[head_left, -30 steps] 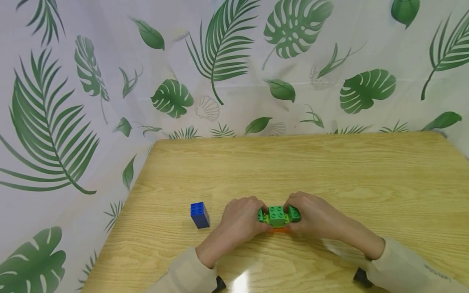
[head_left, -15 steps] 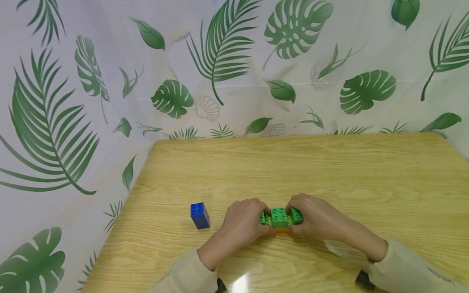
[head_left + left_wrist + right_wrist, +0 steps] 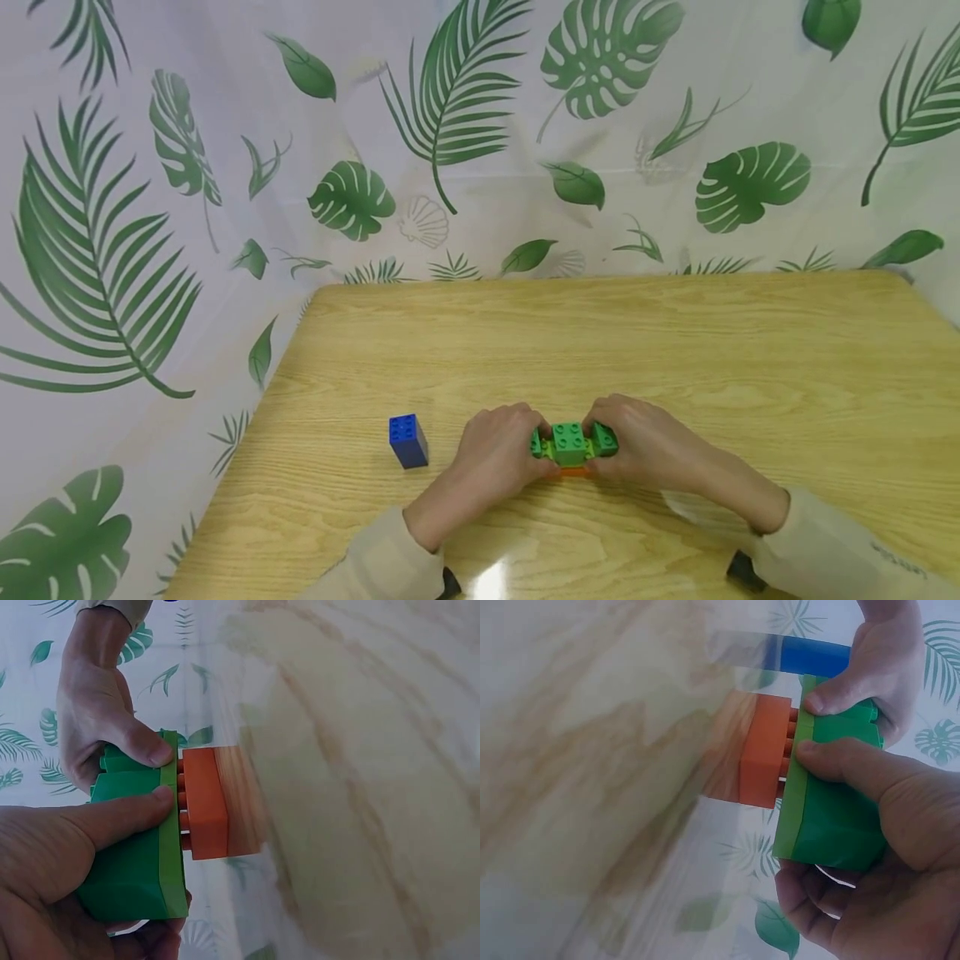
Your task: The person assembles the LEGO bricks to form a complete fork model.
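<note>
Both hands grip one green block assembly [image 3: 568, 443], the left hand [image 3: 498, 450] at its left end and the right hand [image 3: 645, 442] at its right end. Darker green blocks sit on a light green strip [image 3: 171, 847], and both thumbs press against that strip. Below it an orange brick [image 3: 205, 802] stands on the table; its studs show in a narrow gap under the strip in the left wrist view. The right wrist view shows the same gap between the orange brick [image 3: 765, 754] and the light green strip [image 3: 793, 802]. Some fingers are hidden behind the green blocks.
An upright blue block [image 3: 408, 442] with studs on top stands on the wooden table [image 3: 600, 342], left of the left hand. A leaf-patterned cloth [image 3: 480, 233] hangs behind and to the left of the table.
Both hands and the green assembly shifted slightly right and toward the person, then slightly back left. Their hold is unchanged, and the blue block stays in place.
</note>
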`<state>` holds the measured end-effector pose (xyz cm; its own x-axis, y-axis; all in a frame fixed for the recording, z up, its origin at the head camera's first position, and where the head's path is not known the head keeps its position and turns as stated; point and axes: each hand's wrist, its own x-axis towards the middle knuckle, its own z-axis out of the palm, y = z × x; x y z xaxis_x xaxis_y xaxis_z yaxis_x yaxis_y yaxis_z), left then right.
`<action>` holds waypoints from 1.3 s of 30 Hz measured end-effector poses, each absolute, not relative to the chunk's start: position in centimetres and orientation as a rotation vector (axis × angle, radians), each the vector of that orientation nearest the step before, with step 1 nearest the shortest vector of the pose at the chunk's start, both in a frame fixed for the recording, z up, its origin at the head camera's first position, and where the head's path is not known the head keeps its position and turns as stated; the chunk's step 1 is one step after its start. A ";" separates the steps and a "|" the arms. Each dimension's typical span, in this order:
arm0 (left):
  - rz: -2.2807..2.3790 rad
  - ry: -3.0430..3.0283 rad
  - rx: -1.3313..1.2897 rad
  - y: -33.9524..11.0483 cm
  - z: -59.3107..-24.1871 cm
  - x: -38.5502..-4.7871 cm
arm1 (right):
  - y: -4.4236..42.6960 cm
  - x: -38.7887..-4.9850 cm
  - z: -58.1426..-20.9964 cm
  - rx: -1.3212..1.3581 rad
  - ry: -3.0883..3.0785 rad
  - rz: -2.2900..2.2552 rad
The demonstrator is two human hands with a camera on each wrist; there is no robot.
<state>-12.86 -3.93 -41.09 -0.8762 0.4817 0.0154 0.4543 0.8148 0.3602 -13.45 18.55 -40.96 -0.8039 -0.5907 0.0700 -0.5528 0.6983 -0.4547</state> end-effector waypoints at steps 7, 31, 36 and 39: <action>0.535 2.920 0.771 -4.0 -41.3 -12.5 | 18.8 -13.2 -41.1 -1.028 2.792 -0.719; 0.582 2.879 0.724 -4.6 -41.2 -13.1 | 18.1 -13.7 -40.9 -1.019 2.818 -0.715; 0.600 2.886 0.706 -4.7 -41.1 -13.0 | 18.0 -13.8 -40.7 -1.011 2.807 -0.712; 0.602 2.884 0.699 -4.7 -41.1 -12.9 | 18.0 -13.8 -40.7 -1.021 2.802 -0.699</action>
